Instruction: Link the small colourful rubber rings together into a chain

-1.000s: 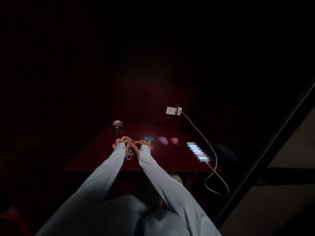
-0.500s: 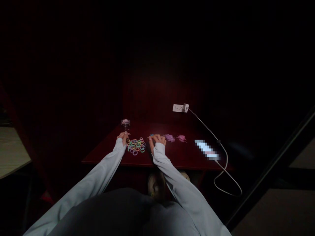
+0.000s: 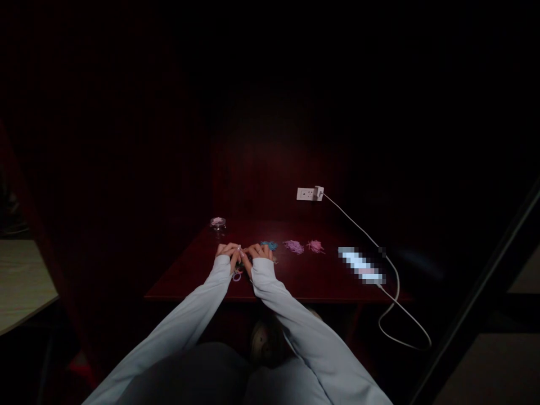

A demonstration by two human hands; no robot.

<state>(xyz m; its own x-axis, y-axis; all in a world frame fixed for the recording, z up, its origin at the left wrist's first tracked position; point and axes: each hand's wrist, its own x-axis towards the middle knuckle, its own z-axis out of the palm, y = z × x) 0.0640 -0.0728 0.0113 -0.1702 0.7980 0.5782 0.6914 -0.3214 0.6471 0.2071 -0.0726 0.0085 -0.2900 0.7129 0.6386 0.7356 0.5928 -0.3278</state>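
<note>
dim red tabletop (image 3: 185, 284): left hand (image 3: 228, 250) and right hand (image 3: 260, 251) meet at the fingertips, whether gripping anything i can't tell; a dragging wrist could scatter the coloured rings (image 3: 240, 274) below into the blue strands (image 3: 270, 246).

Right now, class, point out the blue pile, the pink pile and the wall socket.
Blue pile (image 3: 270, 246): head view, its visible middle.
Pink pile (image 3: 315, 246): head view, middle of the heap.
Wall socket (image 3: 305, 194): head view, its white faceplate.
</note>
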